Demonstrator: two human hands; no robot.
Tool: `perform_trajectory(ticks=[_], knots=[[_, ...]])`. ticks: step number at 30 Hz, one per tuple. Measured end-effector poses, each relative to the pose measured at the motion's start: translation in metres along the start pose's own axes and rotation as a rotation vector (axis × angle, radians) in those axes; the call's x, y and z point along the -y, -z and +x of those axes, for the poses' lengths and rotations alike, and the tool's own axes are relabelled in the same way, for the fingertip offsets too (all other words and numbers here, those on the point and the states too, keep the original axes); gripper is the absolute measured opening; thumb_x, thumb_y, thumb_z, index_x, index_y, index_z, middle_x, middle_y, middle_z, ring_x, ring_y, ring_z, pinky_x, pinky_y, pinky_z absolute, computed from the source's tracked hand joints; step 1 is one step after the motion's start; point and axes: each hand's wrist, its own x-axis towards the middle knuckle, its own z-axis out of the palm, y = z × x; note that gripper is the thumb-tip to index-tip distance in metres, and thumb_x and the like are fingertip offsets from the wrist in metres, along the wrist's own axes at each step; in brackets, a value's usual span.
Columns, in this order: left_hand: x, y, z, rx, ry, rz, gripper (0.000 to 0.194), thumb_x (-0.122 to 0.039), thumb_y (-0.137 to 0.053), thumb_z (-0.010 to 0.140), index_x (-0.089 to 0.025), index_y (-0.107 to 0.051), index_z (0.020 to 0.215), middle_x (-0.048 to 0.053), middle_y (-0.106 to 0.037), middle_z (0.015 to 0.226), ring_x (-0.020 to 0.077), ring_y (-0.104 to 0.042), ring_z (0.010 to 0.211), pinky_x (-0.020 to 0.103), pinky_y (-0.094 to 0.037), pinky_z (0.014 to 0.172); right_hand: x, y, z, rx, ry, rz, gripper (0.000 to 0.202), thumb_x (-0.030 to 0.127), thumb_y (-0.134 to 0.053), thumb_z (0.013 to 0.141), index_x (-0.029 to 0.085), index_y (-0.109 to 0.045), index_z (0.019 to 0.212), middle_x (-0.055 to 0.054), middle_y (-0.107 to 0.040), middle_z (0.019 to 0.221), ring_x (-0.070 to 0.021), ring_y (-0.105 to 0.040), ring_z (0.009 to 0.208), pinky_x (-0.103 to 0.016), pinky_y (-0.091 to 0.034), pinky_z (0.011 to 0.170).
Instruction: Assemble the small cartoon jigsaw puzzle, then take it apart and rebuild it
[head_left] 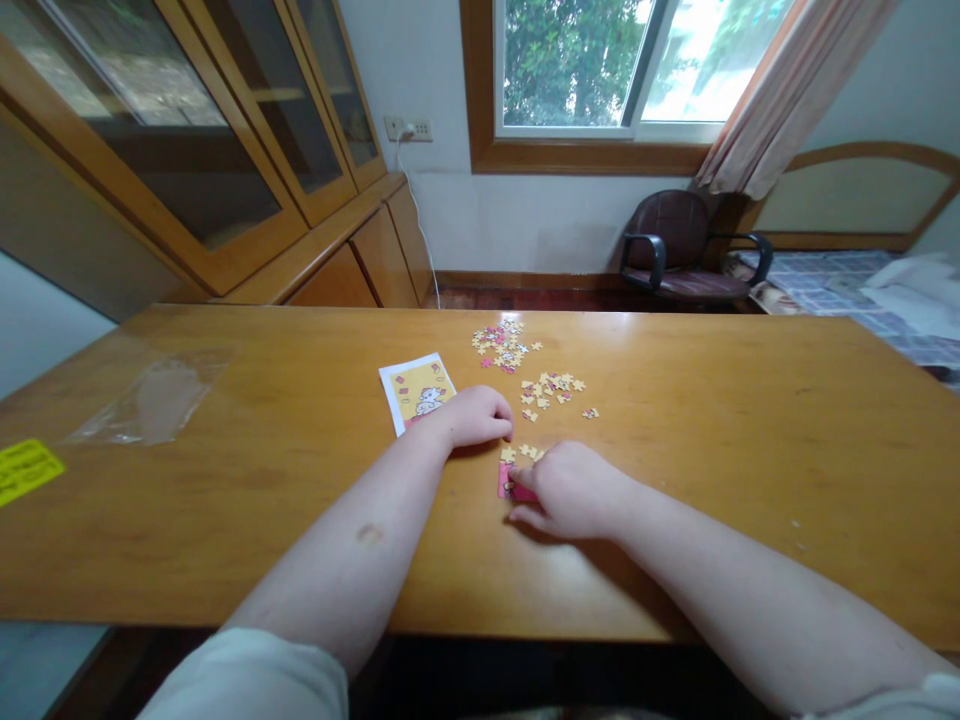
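A small assembled patch of pink jigsaw puzzle [505, 482] lies near the front of the table, partly hidden under my right hand [574, 490]. That hand's index finger stretches onto the patch, and its thumb is spread apart below. My left hand [482, 415] rests just above and left of the patch with its fingers curled down; whatever they may hold is hidden. Loose yellow puzzle pieces [528, 452] lie along the patch's upper edge. Beside my left hand, and partly covered by it, is a reference picture [416, 388] with a yellow ground and white figures.
Two heaps of puzzle pieces, a farther mixed heap [504, 346] and a nearer yellow heap [551, 388], lie beyond my hands. A clear plastic bag [154, 400] and a yellow label [28, 472] are on the table's left. An office chair [679, 245] stands behind the table.
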Motion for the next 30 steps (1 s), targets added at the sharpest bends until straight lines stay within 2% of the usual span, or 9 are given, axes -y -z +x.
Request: perform_trajectory(ticks=[9, 18, 30], knots=[[-0.0014, -0.0020, -0.0001, 0.025, 0.008, 0.012, 0.023, -0.023, -0.051, 0.065, -0.019, -0.073, 0.067, 0.000, -0.070, 0.067, 0.0137, -0.057, 0.061, 0.022, -0.040, 0.058, -0.0009, 0.0009, 0.0005, 0.006, -0.017, 0.028, 0.046, 0.054, -0.043, 0.089, 0.017, -0.071, 0.092, -0.011, -0.073, 0.076, -0.0228, -0.067, 0.066, -0.029, -0.040, 0.060], [-0.0034, -0.0028, -0.0008, 0.042, 0.007, 0.060, 0.022, -0.023, -0.049, 0.063, -0.017, -0.069, 0.061, 0.000, -0.064, 0.057, 0.0125, -0.051, 0.054, 0.024, -0.032, 0.051, -0.0014, -0.0013, 0.0007, -0.005, -0.015, 0.036, 0.046, 0.055, -0.043, 0.089, 0.019, -0.070, 0.099, -0.011, -0.073, 0.075, -0.0218, -0.066, 0.065, -0.028, -0.038, 0.059], [-0.0003, -0.0019, -0.0008, 0.052, -0.023, -0.005, 0.019, -0.023, -0.048, 0.063, -0.016, -0.066, 0.060, -0.001, -0.062, 0.056, 0.0130, -0.051, 0.054, 0.024, -0.033, 0.050, -0.0024, -0.0006, 0.0007, -0.026, -0.007, 0.034, 0.048, 0.055, -0.039, 0.090, 0.019, -0.070, 0.091, -0.010, -0.072, 0.074, -0.0226, -0.066, 0.065, -0.029, -0.037, 0.059]])
